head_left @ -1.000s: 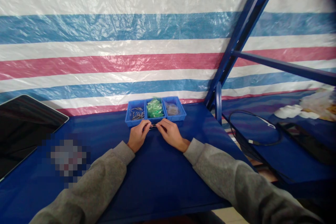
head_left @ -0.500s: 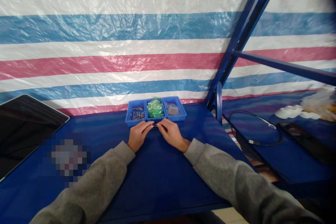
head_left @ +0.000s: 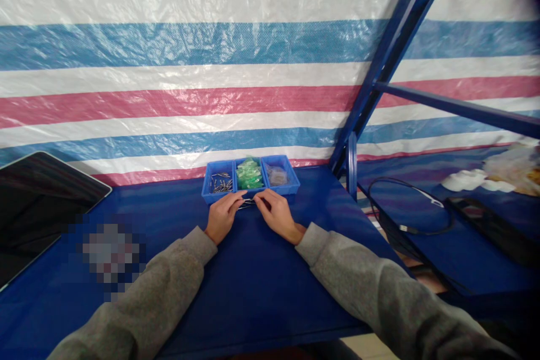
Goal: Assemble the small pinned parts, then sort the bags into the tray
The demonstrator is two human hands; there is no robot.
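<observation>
Three blue compartments point(head_left: 289, 188) stand side by side on the tabletop point(head_left: 253, 287), just past your fingertips. Left one: loose metal pieces point(head_left: 222, 184), thin, jumbled. Middle: green packets point(head_left: 248, 174), heaped up to the rim. Right: clear, crumpled-looking material point(head_left: 277, 175), too indistinct to name. Contents look kept apart by kind; the near placing probably spares you a long reach.

Your left hand point(head_left: 220, 218) pinches at the slender metal pieces point(head_left: 246, 203) between thumb and forefinger; your right hand point(head_left: 276, 216) pinches at their other end, fingers curled. The pieces lie between both hands, in front of the middle compartment. Cannot tell how many, or whether they are joined. A two-ended pinch likely steadies something this thin and leaves its middle in view.

Forearms angle inward over the tabletop, probably bracing small finger movements. Dark screen point(head_left: 40, 214) off to your left, black cable point(head_left: 422, 232) off to your right, both well apart from the handwork.
</observation>
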